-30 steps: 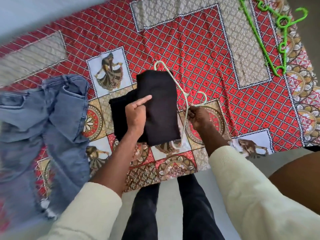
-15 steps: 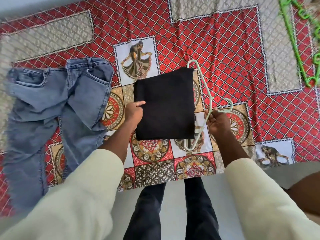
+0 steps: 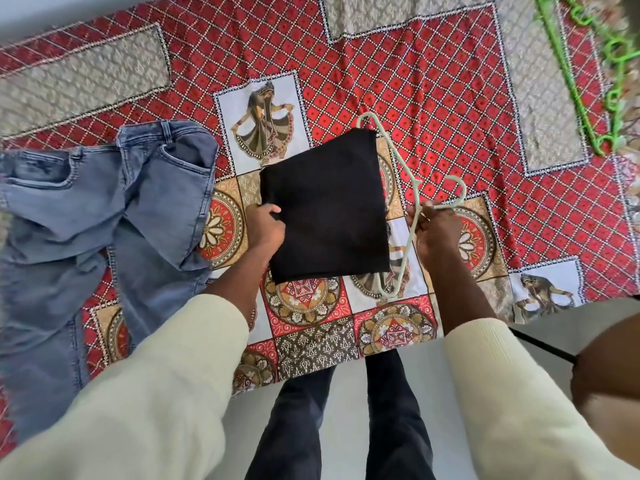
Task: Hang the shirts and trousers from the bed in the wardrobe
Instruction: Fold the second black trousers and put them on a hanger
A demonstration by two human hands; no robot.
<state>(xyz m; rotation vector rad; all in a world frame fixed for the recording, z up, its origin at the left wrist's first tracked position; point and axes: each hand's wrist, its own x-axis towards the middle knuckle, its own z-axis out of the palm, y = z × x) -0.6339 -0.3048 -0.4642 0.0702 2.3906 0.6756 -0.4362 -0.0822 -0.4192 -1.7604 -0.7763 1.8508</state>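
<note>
I see the left hand (image 3: 265, 228) gripping the black folded garment's (image 3: 327, 206) left edge over the bed (image 3: 433, 81); the right hand (image 3: 434, 230) pinches the pale hanger (image 3: 403, 168). Jeans (image 3: 104, 209) lie left.

One wide-angle camera on my head, tipped steeply down over the bed's edge.

It looks forward and down past my cream knit sleeves (image 3: 166, 386) onto the red patterned bedspread (image 3: 433, 98), close enough that my forearms fill the lower corners. My left hand (image 3: 265, 230) and right hand (image 3: 434, 232) sit near the middle of the view, my dark-trousered legs (image 3: 346, 420) straight below on the pale floor (image 3: 349, 403). The edges bend and blur; there is no second view to share anything with.
</note>
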